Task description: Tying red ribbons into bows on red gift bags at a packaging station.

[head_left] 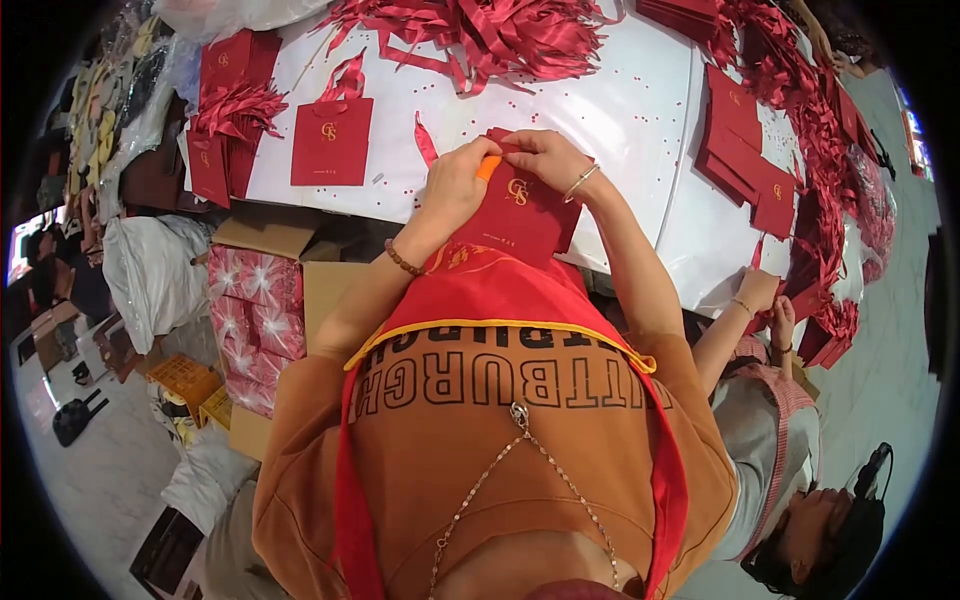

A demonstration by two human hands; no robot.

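Note:
At the table's near edge lies a red paper gift bag (pixel 515 215) with a gold emblem, its top edge away from me. My left hand (pixel 458 188) is closed on the bag's top left edge. A small orange piece (pixel 489 167) shows at its thumb; I cannot tell if it is a finger cover or a tool. My right hand (pixel 548 160) pinches the same top edge, its fingertips close to the left ones. A red ribbon (pixel 425 138) sticks up beyond my left hand. What the fingertips hold at the edge is hidden.
On the white table (pixel 400 110) stand a finished-looking bag with ribbon handle (pixel 331 140), stacked bags (pixel 208 165) and a heap of red ribbons (pixel 490 40). A carton of wrapped red packs (pixel 257 320) sits below left. At right, a co-worker (pixel 775 430) handles ribboned bags.

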